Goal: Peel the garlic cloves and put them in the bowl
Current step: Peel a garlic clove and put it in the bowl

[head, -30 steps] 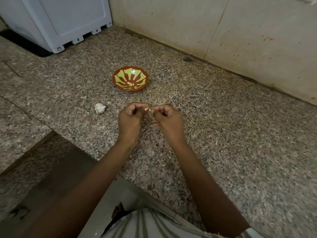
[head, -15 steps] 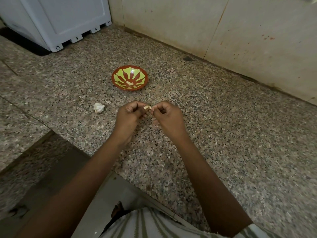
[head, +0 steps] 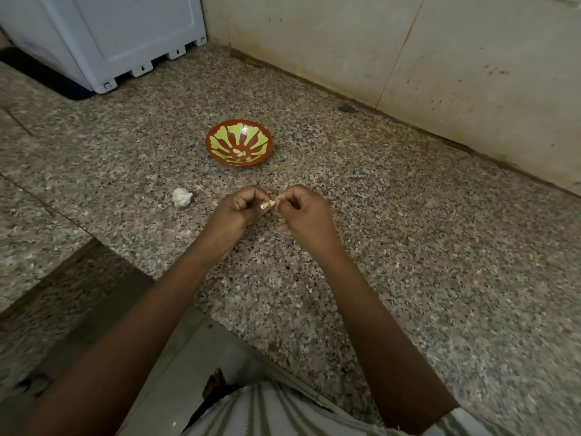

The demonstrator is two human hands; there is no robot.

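Both hands pinched one clove (head: 271, 203) between them, left hand (head: 239, 209) and right hand (head: 303, 215) curled; the bowl (head: 220, 152) lay straight ahead, nearer the left.

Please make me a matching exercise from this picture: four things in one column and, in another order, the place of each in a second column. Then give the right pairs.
1. bowl
2. garlic bulb
3. garlic clove
4. white appliance

a. pinched between left hand and right hand
b. far left, by the wall
c. on the counter, left of both hands
d. beyond the hands, peeled cloves inside

Pairs: 1-d, 2-c, 3-a, 4-b.
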